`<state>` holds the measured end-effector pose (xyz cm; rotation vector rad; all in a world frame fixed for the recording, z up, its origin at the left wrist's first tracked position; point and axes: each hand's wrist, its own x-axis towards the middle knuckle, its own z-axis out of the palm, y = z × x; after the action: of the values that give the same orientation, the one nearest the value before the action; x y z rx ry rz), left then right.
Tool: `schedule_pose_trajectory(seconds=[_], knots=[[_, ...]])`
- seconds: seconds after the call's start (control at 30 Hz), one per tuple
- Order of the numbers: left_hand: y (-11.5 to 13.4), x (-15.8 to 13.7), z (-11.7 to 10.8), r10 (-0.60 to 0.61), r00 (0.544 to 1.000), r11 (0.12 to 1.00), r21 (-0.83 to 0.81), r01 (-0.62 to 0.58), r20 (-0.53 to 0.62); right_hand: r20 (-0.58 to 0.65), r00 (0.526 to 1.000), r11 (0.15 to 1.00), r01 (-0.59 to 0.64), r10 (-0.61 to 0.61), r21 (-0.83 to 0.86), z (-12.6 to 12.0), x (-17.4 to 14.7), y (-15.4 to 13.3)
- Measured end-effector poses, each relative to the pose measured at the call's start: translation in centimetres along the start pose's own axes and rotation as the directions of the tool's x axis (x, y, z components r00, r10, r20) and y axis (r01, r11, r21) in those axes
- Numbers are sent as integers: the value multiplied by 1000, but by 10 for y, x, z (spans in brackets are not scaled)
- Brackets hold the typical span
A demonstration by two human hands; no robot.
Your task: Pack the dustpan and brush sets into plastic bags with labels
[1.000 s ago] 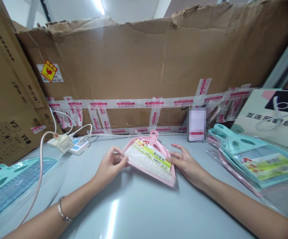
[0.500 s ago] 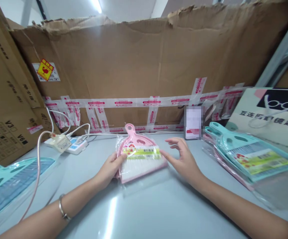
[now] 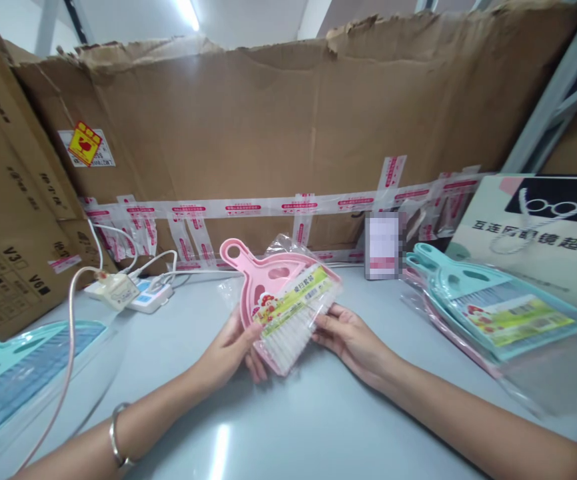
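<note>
A pink dustpan and brush set [image 3: 288,293] in a clear plastic bag is held tilted above the table, its ringed handle pointing up and left. White bristles and a yellow-green printed label show through the wrapping. My left hand [image 3: 238,343] grips its lower left edge, thumb in front and fingers behind. On the right edge, my right hand [image 3: 346,333] pinches the bag and pan between thumb and fingers. To the right lies a stack with a turquoise dustpan set [image 3: 503,300] on top and pink beneath. Another turquoise dustpan set [image 3: 23,360] rests at far left.
A large cardboard box [image 3: 218,127] walls off the back of the grey table [image 3: 268,427]. A power strip [image 3: 151,293] with a plug and cables sits back left. A phone [image 3: 382,247] leans upright behind, beside a printed paper bag [image 3: 533,233] at right.
The pink set has been raised off the table and turned, its handle swinging left. My right hand, apart from it before, has closed on its right edge.
</note>
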<state>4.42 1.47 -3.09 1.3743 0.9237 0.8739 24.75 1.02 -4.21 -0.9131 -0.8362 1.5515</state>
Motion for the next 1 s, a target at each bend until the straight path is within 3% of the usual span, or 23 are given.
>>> schedule_pose_trajectory(seconds=[0.13,0.3,0.5,0.6,0.77,0.9,1.0], knots=[[-4,9,-10,47,990,997,-55,-55,-130,16,998,996,-69,69,48,1,-2,1],[-5,13,-15,85,985,987,-120,-103,-147,45,996,996,-83,81,45,1,-3,1],[1,8,-11,170,955,984,-12,-179,-244,101,984,979,-160,148,128,2,-5,1],[8,5,-10,255,922,967,82,-241,-292,117,978,969,-189,172,158,3,-6,2],[18,-2,-7,444,809,894,253,-371,-385,74,983,965,-179,168,192,3,-5,3],[14,-1,-4,389,874,917,209,-339,-290,-21,996,975,-81,87,207,3,-2,5],[6,5,-6,325,900,946,90,-313,-290,-119,993,979,1,24,206,1,-1,4]])
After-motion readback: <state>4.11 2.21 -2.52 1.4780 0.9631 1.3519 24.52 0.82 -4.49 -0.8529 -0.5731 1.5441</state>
